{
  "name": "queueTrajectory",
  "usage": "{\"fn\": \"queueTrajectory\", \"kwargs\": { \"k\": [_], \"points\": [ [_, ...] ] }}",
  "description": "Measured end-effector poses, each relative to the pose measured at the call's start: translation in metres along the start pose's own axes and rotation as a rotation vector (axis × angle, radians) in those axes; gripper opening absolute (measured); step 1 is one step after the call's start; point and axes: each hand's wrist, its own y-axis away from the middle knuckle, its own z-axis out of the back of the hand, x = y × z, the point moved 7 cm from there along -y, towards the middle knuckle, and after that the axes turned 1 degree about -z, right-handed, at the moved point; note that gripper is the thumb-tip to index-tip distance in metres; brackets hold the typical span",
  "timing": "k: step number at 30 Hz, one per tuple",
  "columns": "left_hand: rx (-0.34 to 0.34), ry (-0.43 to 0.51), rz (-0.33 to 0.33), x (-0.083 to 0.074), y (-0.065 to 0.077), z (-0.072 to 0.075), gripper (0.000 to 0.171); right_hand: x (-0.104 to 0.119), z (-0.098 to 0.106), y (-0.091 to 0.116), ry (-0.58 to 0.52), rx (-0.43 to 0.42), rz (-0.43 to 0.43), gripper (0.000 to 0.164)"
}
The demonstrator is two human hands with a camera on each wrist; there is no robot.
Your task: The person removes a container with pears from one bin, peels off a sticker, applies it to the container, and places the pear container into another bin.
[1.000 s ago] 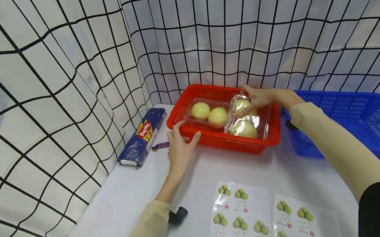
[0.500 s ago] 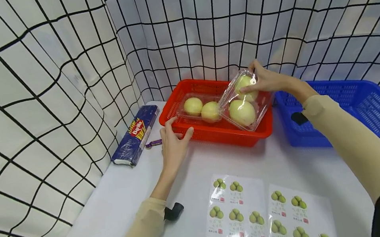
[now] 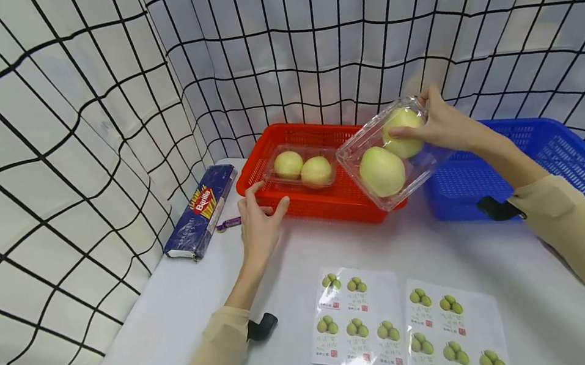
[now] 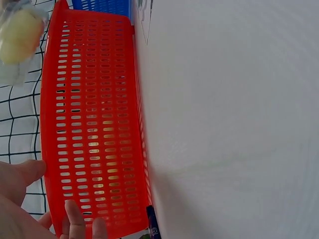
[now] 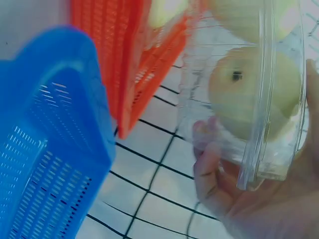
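In the head view, my right hand [image 3: 443, 125] grips one end of a clear plastic fruit box [image 3: 350, 159] holding two round pale yellow-green fruits [image 3: 381, 171]. The box hangs tilted above the right end of a red basket [image 3: 323, 208]. In the right wrist view, the fingertips [image 5: 206, 164] curl round the box beneath a fruit [image 5: 249, 92]. My left hand [image 3: 260, 230] holds the red basket's near left corner, its thumb [image 4: 32, 170] at the rim. A second clear box [image 3: 324, 155] with two similar fruits lies inside the basket.
A blue basket [image 3: 524, 130] stands to the right of the red one. Two sheets of fruit stickers [image 3: 385, 296] lie in front. At left are a blue pasta pack [image 3: 193, 229] and a small purple-wrapped item [image 3: 228, 223]. Black netting [image 3: 306, 29] rises behind.
My right hand has lifted the fruit box out of the red basket and carried it up and right, tilting it. My left hand has stayed at the basket's corner.
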Motion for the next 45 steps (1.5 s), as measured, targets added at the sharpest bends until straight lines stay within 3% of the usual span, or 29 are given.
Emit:
{"fn": "queueTrajectory", "kwargs": {
  "k": [9, 23, 33, 40, 45],
  "points": [
    [0.010, -0.004, -0.013, -0.002, 0.000, -0.008, 0.071, -0.029, 0.005, 0.081, 0.053, -0.003, -0.172, 0.086],
    [0.001, -0.001, -0.014, -0.002, -0.001, -0.002, 0.071, -0.099, -0.034, 0.167, 0.054, 0.033, -0.402, 0.087],
    [-0.018, -0.006, -0.035, -0.001, -0.001, -0.003, 0.070, -0.139, -0.063, 0.198, -0.047, 0.089, -0.480, 0.087],
    [-0.007, -0.005, -0.029, 0.000, -0.002, -0.001, 0.070, -0.151, -0.072, 0.201, -0.117, 0.104, -0.512, 0.105],
    [0.001, -0.005, -0.027, -0.002, -0.002, -0.005, 0.070, -0.162, -0.071, 0.202, -0.136, 0.109, -0.540, 0.108]
  ]
}}
